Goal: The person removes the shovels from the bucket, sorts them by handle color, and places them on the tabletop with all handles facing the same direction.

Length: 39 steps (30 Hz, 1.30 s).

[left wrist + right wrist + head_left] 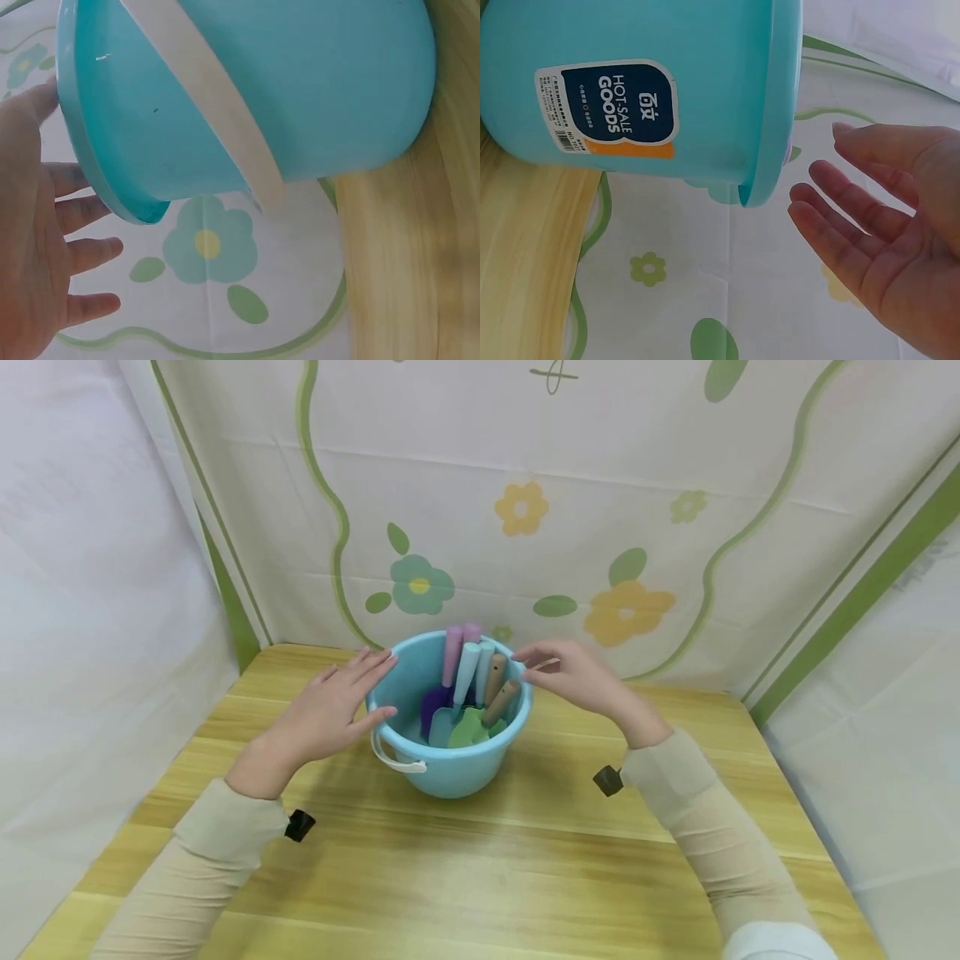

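Note:
A light blue bucket [457, 770] stands upright on the table, its white handle [397, 763] hanging down on the left side. Inside lean several small garden tools: purple ones with pink handles [452, 653], blue ones with pale blue handles [466, 672], and green ones [468, 728] with brown handles [501, 700]. My left hand [326, 714] lies at the left rim with fingers extended and spread; in the left wrist view the thumb touches the rim. Beside the right rim is my right hand [577, 681], fingers loosely bent, holding nothing; the right wrist view shows it apart from the bucket.
The wooden table [465, 877] reaches back to a white curtain [450, 510] printed with flowers and green wavy lines. White fabric [97, 577] hangs at both sides. A label [607, 109] is stuck on the bucket's right side.

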Each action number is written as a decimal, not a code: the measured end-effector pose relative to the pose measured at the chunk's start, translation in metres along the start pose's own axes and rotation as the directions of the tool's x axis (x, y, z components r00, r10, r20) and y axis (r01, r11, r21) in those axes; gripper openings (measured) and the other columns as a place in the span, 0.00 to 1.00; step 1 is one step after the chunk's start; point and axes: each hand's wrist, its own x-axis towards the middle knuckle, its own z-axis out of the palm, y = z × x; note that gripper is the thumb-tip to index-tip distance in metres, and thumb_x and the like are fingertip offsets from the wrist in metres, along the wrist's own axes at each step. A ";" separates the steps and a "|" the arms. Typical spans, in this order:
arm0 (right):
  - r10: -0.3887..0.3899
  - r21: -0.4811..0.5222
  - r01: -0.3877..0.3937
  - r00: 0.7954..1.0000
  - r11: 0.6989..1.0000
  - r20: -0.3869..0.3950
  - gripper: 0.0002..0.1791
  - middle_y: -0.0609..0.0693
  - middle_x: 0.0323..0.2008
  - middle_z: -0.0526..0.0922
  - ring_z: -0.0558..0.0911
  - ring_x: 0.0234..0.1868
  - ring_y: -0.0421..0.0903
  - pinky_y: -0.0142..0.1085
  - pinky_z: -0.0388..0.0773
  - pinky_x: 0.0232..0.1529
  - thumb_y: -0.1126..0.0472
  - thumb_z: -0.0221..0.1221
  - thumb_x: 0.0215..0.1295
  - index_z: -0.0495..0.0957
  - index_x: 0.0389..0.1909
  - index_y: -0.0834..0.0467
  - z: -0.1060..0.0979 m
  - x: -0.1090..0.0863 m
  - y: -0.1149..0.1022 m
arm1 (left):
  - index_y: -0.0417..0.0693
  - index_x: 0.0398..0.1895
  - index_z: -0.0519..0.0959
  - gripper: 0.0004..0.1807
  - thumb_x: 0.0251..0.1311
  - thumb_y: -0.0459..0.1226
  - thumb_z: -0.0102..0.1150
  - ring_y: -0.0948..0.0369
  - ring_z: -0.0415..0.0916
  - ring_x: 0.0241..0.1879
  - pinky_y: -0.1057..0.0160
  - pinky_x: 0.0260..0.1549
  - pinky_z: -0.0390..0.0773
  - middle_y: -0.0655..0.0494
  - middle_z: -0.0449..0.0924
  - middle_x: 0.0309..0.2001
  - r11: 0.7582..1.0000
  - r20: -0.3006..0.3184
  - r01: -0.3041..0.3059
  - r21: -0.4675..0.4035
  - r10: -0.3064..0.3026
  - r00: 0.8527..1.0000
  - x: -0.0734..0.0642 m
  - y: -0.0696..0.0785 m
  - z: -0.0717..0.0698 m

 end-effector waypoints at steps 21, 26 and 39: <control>-0.123 -0.235 0.133 0.991 0.963 0.054 0.16 0.52 0.48 0.79 0.77 0.49 0.49 0.42 0.72 0.52 0.65 0.61 0.61 0.78 0.51 0.59 0.017 0.050 0.001 | 0.55 0.74 0.45 0.43 0.62 0.65 0.37 0.48 0.37 0.70 0.37 0.60 0.44 0.54 0.39 0.73 0.997 0.054 0.012 0.076 -0.016 0.998 0.004 -0.005 0.010; -0.113 -0.283 0.129 0.991 0.950 0.073 0.16 0.50 0.49 0.78 0.76 0.50 0.49 0.42 0.71 0.52 0.64 0.61 0.61 0.78 0.51 0.56 0.019 0.059 -0.001 | 0.55 0.74 0.45 0.44 0.61 0.66 0.35 0.48 0.35 0.71 0.36 0.60 0.43 0.55 0.37 0.73 0.996 0.070 0.036 0.081 -0.041 0.997 0.005 -0.004 0.010; -0.144 -0.355 0.180 0.981 0.917 0.126 0.17 0.53 0.53 0.77 0.72 0.57 0.49 0.39 0.67 0.57 0.66 0.62 0.59 0.79 0.51 0.59 0.030 0.075 -0.011 | 0.54 0.74 0.47 0.41 0.63 0.64 0.35 0.49 0.35 0.70 0.36 0.60 0.42 0.53 0.40 0.73 0.994 0.088 0.041 0.106 -0.050 0.995 0.006 0.000 0.007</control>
